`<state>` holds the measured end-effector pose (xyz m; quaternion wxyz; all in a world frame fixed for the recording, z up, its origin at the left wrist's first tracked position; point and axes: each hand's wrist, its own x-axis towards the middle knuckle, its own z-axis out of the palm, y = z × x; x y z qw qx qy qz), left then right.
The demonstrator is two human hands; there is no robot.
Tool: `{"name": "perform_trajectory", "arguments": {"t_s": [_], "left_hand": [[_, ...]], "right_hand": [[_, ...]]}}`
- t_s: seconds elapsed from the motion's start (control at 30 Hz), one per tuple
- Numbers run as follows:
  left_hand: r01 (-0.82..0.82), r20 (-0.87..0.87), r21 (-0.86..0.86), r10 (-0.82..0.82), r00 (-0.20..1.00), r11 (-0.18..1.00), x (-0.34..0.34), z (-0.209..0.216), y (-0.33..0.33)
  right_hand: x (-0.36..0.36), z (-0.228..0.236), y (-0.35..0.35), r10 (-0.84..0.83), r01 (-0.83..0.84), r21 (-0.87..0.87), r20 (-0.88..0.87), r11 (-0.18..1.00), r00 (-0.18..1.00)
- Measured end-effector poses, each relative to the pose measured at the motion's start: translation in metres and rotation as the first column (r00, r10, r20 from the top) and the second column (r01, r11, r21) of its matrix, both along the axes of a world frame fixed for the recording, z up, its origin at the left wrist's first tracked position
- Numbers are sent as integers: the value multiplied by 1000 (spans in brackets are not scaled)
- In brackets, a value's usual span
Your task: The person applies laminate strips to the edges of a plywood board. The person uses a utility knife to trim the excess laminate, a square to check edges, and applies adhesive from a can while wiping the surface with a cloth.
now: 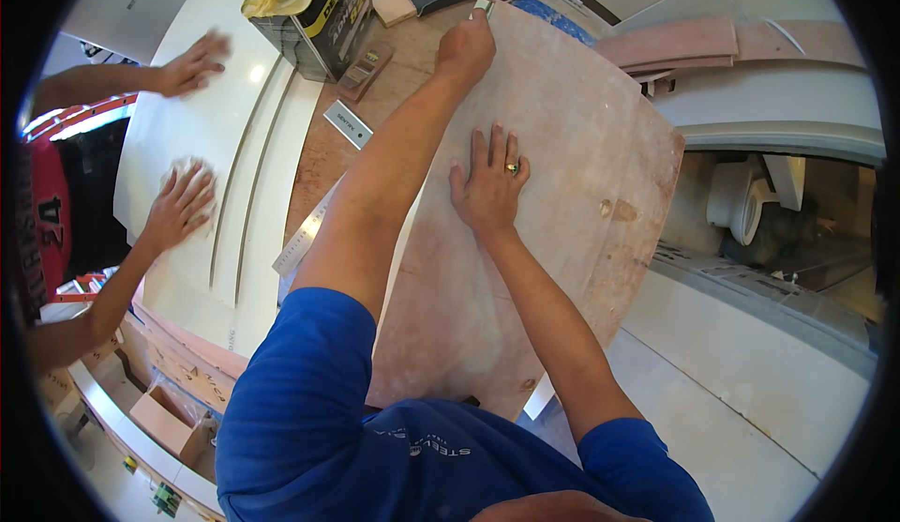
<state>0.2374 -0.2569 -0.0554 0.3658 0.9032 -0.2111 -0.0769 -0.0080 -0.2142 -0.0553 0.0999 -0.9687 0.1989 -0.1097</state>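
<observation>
Board [574, 194] lies flat beneath both arms; I judge it stiff and fairly heavy, best held by opposite edges. The right hand [492, 180] rests on it, fingers spread, holding nothing. The left hand [466, 51] curls round a small pale thing [483, 4] at the far edge, too covered for me to identify.

Free board [562, 269] rightward, can [323, 30] leftward

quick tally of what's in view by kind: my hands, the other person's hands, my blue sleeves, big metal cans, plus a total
Your hands: 2
Co-worker's hands: 2
Blue sleeves: 2
Rectangular metal can: 1
Total: 7
</observation>
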Motion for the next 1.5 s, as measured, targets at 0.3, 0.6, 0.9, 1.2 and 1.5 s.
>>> {"name": "perform_trajectory", "arguments": {"t_s": [0.3,0.6,0.9,1.2,1.5], "left_hand": [[113,180,160,-142,973,981,-2,5,-3],[100,288,210,-159,944,973,-7,4,-6],[56,489,290,-198,849,955,-2,-6,-9],[82,538,257,-213,816,963,6,-2,-11],[201,390,334,-330,860,921,5,13,-9]], "right_hand": [[0,0,0,-4,3,-11,-15,1000,1000],[0,-2,-1,-13,13,-3,-26,1000,1000],[1,3,1,-23,26,47,-68,999,997],[-1,0,2,8,-8,-4,-30,1000,1000],[-1,3,-1,0,0,-12,-19,1000,1000]]}}
